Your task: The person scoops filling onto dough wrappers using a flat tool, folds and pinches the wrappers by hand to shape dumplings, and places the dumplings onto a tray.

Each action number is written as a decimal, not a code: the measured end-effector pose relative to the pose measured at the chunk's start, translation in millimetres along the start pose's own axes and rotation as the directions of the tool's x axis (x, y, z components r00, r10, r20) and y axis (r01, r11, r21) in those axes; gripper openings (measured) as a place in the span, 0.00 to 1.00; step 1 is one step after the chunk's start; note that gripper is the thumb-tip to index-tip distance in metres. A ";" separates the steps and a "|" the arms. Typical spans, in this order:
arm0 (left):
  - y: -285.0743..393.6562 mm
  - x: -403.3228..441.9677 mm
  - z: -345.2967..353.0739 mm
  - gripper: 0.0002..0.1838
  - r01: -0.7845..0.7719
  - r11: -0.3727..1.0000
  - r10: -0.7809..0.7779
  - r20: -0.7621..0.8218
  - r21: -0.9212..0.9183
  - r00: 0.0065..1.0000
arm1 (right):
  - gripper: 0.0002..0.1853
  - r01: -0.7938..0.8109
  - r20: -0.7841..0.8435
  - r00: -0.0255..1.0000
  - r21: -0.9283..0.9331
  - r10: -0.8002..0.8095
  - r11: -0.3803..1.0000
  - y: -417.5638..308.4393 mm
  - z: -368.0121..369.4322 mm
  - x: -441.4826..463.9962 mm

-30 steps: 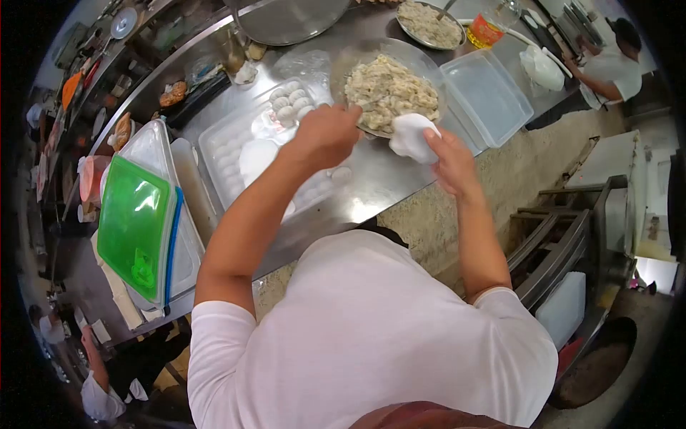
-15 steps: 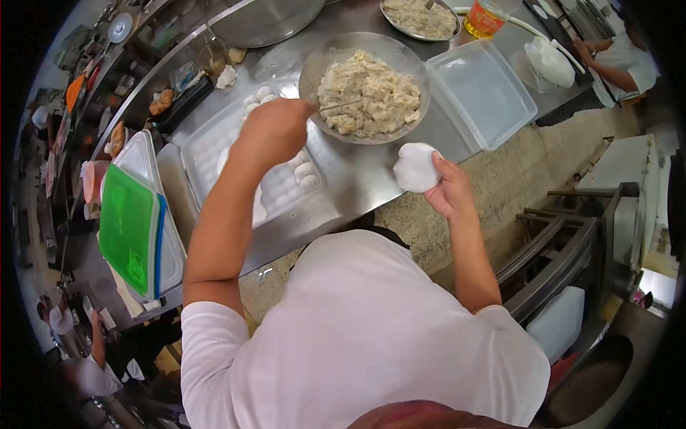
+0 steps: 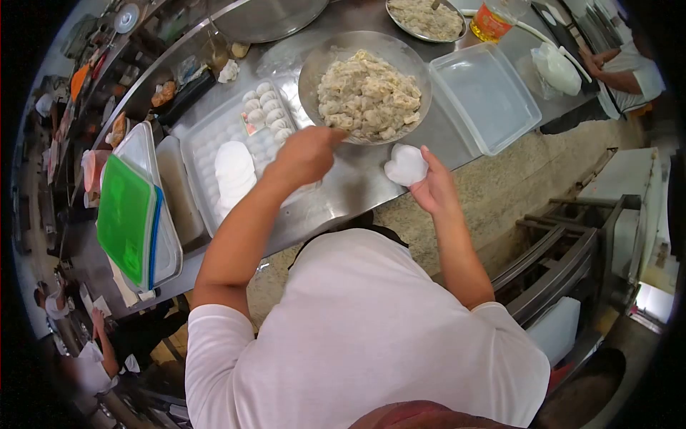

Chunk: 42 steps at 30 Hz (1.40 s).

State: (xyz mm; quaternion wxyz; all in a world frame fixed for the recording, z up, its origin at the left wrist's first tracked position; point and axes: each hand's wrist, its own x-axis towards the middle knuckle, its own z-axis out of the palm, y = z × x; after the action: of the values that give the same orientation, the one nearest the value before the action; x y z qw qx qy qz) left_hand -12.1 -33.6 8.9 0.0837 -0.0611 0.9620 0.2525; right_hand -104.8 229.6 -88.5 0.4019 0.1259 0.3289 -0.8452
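Observation:
My left hand is closed at the near rim of a wide metal bowl heaped with pale, lumpy filling. It grips a thin metal tool, mostly hidden by the fingers and filling. To the right, just off the counter's front edge, my right hand pinches a round white dumpling wrapper between thumb and fingers. Left of the bowl lies a clear plastic tray with round hollows. Several white dumplings sit at its far end, and a stack of wrappers rests on it, partly behind my left forearm.
An empty clear plastic container stands right of the bowl. Behind are a second bowl of filling and a jar of yellow liquid. Green-lidded containers are at left. A co-worker's arm shows at far right.
My left hand has moved down and right, from the bowl's left side to its near rim, uncovering dumplings and wrappers on the tray. My right hand has shifted slightly left with the wrapper.

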 end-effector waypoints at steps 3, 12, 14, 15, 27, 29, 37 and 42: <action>-1.1 -6.0 3.2 0.21 0.027 1.000 -0.027 0.023 -0.014 0.999 | 0.18 -0.029 -0.038 0.999 0.032 0.031 0.999 -0.1 0.7 11.1; 6.8 -40.8 5.2 0.25 -0.073 0.996 0.071 -0.055 -0.043 0.996 | 0.18 -0.008 -0.102 0.995 0.092 0.017 0.996 0.0 22.2 25.1; 4.1 -31.6 -15.7 0.23 0.007 1.000 -0.010 -0.095 -0.026 0.995 | 0.18 -0.012 -0.139 0.990 0.066 0.021 0.998 -0.5 24.5 21.1; 0.5 -26.5 -21.7 0.22 0.087 0.996 -0.087 -0.135 -0.011 0.987 | 0.18 -0.016 -0.176 0.984 0.041 0.023 0.999 -0.1 25.2 20.4; 1.0 -23.5 14.4 0.22 -0.024 0.996 0.021 -0.036 -0.086 0.999 | 0.20 -0.105 0.018 0.995 0.199 0.103 0.974 -0.8 16.4 27.0; 15.6 -34.5 18.2 0.23 -0.007 0.997 0.005 -0.032 -0.076 0.999 | 0.21 -0.088 -0.001 0.996 0.212 0.090 0.973 -2.0 22.3 23.4; 23.2 -43.1 -9.2 0.22 -0.038 0.997 0.037 -0.013 -0.072 0.999 | 0.23 -0.122 0.017 0.993 0.090 0.121 0.988 -9.6 11.6 12.0; 25.8 -42.2 -20.9 0.21 -0.154 0.988 0.154 0.008 -0.021 0.988 | 0.25 -0.178 0.119 0.977 0.001 0.177 0.984 -13.5 22.2 2.9</action>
State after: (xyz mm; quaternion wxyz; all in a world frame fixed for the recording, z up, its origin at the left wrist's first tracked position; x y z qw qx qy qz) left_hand 22.3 -18.5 47.2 0.0681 0.0137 0.9609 0.2681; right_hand -115.8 219.5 -67.1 0.4937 0.1068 0.2871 -0.8139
